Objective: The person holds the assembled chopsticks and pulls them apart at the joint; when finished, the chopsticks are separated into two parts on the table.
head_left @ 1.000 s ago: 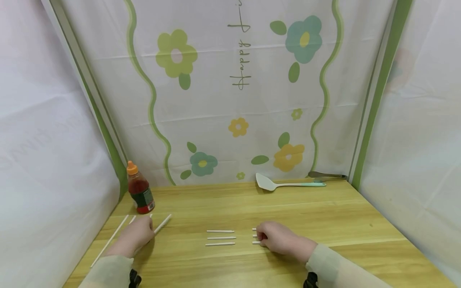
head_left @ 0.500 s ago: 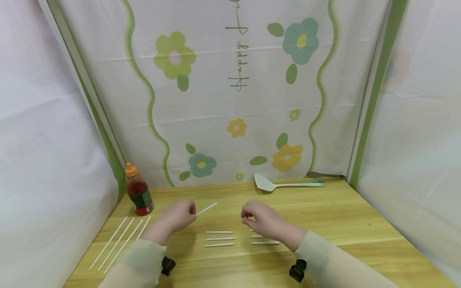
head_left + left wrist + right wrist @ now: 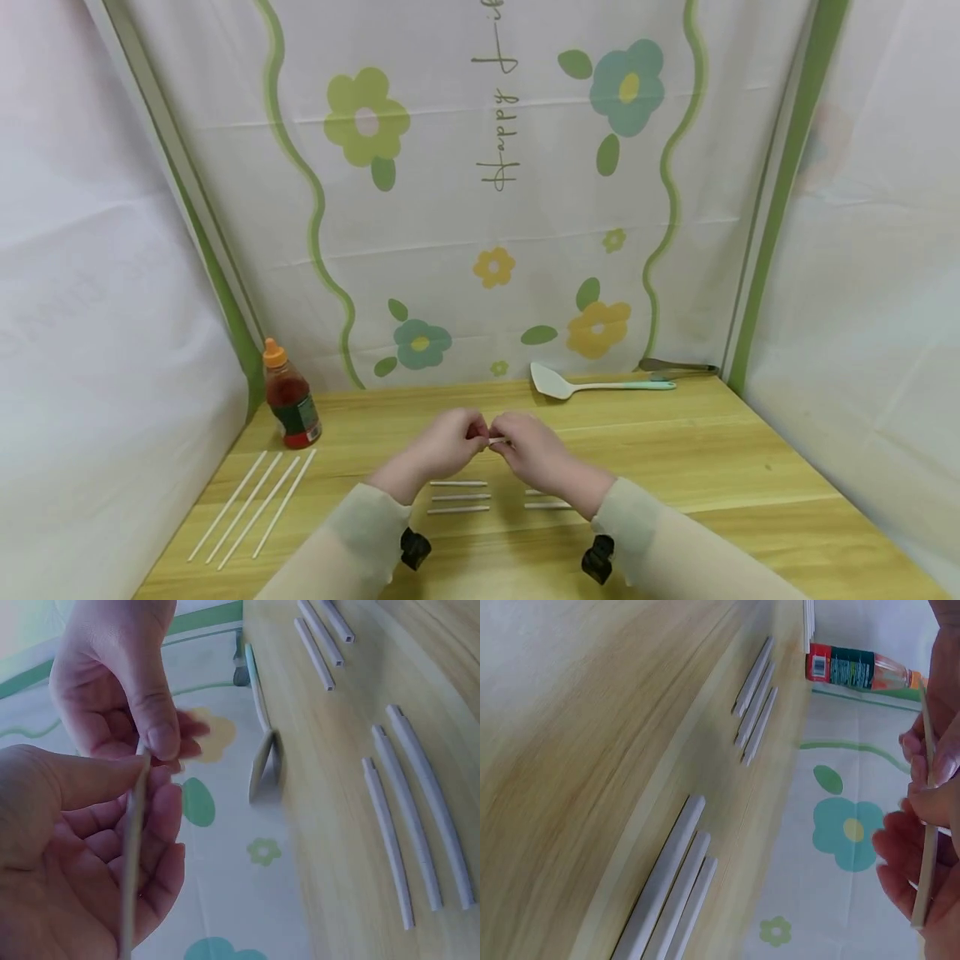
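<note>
In front of me both hands meet over the table and hold one thin, pale stick [image 3: 131, 862] between them. My left hand [image 3: 450, 442] pinches it between thumb and fingers, and its tail runs down across the left palm. Close against it, fingertip to fingertip, my right hand [image 3: 532, 450] pinches the stick too; in the right wrist view the stick [image 3: 928, 855] stretches past both thumbs. Three short white sticks [image 3: 459, 497] with narrowed ends lie below the left hand. Three more short sticks [image 3: 664, 881] lie below the right hand, which partly covers them in the head view.
Several long white sticks [image 3: 273, 504] lie slanted side by side at the table's left. Behind them stands a red sauce bottle [image 3: 292, 404] with an orange cap. A pale spatula [image 3: 555, 382] and tongs [image 3: 678, 366] lie along the back edge, before a flowered curtain [image 3: 435, 200].
My left hand has lifted a stick from the long ones at left and carried it to the middle. My right hand has risen from the right-hand short sticks and met it there.
</note>
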`<state>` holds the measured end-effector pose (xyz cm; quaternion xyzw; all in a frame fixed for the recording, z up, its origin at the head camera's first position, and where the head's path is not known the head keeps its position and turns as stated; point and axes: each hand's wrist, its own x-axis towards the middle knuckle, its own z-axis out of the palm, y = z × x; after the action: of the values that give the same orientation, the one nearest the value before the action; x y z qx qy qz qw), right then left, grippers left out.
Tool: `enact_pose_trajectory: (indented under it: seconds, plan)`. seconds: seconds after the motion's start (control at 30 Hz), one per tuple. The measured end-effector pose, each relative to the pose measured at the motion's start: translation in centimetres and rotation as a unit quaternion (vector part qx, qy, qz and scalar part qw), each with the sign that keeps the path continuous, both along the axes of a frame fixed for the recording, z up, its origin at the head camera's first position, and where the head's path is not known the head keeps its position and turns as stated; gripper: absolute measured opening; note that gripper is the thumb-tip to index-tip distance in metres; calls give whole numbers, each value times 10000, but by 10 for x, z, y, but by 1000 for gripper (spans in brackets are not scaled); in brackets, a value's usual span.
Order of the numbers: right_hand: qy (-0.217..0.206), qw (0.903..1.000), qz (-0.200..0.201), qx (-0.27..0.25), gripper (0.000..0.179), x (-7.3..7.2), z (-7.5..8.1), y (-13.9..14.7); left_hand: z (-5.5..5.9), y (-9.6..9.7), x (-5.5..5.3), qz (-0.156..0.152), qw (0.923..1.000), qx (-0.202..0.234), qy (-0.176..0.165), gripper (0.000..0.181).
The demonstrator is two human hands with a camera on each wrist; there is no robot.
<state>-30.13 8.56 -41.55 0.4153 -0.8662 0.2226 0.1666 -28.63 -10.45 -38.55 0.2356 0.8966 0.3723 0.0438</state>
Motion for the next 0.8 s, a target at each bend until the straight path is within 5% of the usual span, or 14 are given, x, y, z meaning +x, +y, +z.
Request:
enact_pose_trajectory:
  seconds: [0.17, 0.63, 0.8]
  plan:
    - [-454, 9988, 83, 151, 8, -1, -1, 12, -5, -1, 2, -213, 9997, 95, -84, 11]
    - [-360, 9976, 574, 135, 26, 4, 9, 30, -5, -14, 3, -558, 9961, 654, -214, 21]
    - [-430, 9989, 68, 160, 34, -4, 12, 52, -8, -35, -3, -295, 9965, 773, -124, 27]
